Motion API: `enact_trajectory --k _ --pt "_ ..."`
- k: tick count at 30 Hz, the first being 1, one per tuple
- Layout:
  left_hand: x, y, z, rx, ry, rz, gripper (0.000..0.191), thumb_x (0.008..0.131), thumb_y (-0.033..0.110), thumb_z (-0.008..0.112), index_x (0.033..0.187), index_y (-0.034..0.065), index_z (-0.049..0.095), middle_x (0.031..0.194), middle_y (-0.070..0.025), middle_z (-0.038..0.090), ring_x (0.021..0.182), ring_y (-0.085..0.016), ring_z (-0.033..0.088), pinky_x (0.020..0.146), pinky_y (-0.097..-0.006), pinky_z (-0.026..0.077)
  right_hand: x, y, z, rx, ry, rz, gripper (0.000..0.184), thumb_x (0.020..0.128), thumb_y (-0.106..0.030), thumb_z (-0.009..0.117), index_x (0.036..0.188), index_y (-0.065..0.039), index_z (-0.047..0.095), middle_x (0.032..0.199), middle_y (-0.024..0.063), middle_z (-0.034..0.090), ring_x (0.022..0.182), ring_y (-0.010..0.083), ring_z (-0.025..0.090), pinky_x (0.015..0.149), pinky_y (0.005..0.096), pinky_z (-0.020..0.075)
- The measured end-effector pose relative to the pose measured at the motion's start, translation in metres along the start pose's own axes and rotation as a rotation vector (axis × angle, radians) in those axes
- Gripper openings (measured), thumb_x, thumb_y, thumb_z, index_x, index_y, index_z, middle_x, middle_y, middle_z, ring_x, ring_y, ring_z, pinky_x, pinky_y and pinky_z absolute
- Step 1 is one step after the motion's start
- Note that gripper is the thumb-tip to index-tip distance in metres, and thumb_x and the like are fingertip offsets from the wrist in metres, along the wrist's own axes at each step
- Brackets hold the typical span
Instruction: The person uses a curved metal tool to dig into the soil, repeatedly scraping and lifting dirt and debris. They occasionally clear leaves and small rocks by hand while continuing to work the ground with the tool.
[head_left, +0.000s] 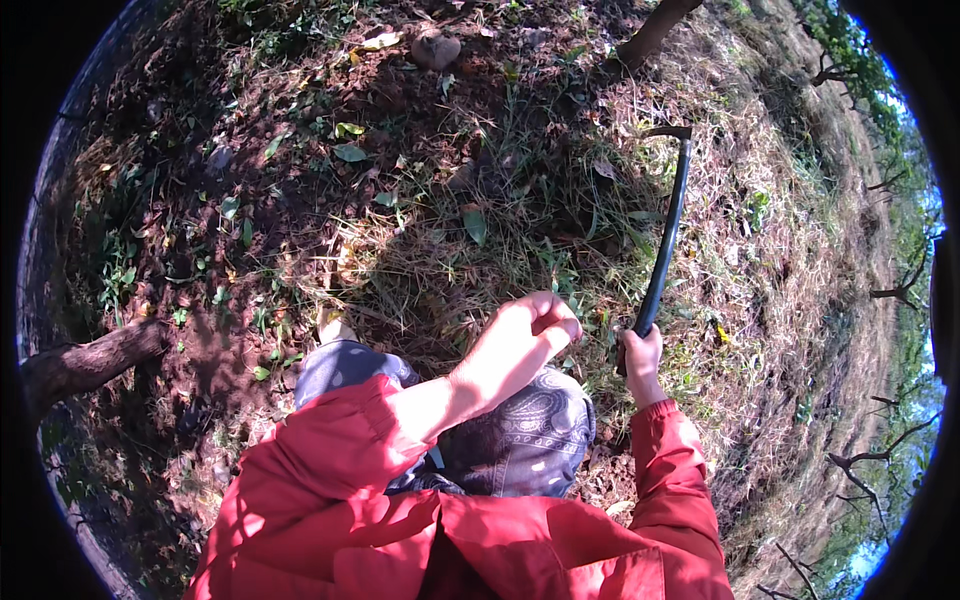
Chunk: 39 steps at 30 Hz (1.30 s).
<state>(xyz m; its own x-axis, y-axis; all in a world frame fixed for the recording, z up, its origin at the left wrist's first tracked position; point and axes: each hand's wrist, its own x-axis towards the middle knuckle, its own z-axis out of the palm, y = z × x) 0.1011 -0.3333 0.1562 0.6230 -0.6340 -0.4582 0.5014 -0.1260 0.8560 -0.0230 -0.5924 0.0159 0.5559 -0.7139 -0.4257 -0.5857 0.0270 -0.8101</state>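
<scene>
My right hand (642, 354) is closed around the lower end of a sickle's dark handle (666, 240). That handle slants up and away from me, and its short, thin curved blade (673, 132) points left over the dry grass. Nearer the middle, my left hand (531, 330) is raised in front of my knee, fingers curled in and thumb against them. Nothing shows in its grip. Below and beyond it lies a patch of cut or flattened grass (420, 262) with green blades mixed in.
A tree trunk (656, 34) rises at the far right of centre, and a thick branch or trunk (97, 360) stands at left. A rounded stone (436, 51) lies on bare soil ahead. My patterned trouser knee (525, 431) is bent beneath me. Bare branches (896, 289) edge the right.
</scene>
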Motion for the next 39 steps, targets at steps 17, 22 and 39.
enact_trajectory --k 17,22,39 --pt "0.012 0.003 0.008 -0.047 -0.062 0.02 0.01 0.086 0.012 0.054 0.083 0.003 0.054 0.073 0.0022 0.052 0.069 -0.005 0.047 0.064 -0.0211 0.04 0.104 -0.083 0.098 0.829 -0.625 0.54 0.014 0.083 -0.004 0.049 0.071 -0.007 0.042 0.055 -0.0016 0.041 0.044 0.0073 0.039 0.039 0.0207 0.0365" --pt "0.01 -0.001 0.015 -0.207 -0.091 -0.004 0.008 0.086 0.011 0.054 0.081 0.0046 0.053 0.07 0.0032 0.05 0.066 -0.004 0.045 0.06 -0.0202 0.038 -0.043 -0.034 0.05 0.282 -0.682 0.22 0.01 0.075 -0.007 0.058 0.078 -0.005 0.049 0.06 -0.002 0.047 0.047 0.006 0.043 0.042 0.0203 0.0359" --pt "0.019 -0.012 0.016 -0.121 -0.075 0.02 0.011 0.086 0.014 0.053 0.084 0.0037 0.055 0.076 -0.0002 0.055 0.07 -0.007 0.05 0.065 -0.0214 0.041 0.186 -0.087 -0.01 -0.634 0.13 -0.126 0.015 0.07 -0.006 0.057 0.072 0.007 0.05 0.053 0.0061 0.051 0.041 0.0165 0.051 0.034 0.0272 0.0404"
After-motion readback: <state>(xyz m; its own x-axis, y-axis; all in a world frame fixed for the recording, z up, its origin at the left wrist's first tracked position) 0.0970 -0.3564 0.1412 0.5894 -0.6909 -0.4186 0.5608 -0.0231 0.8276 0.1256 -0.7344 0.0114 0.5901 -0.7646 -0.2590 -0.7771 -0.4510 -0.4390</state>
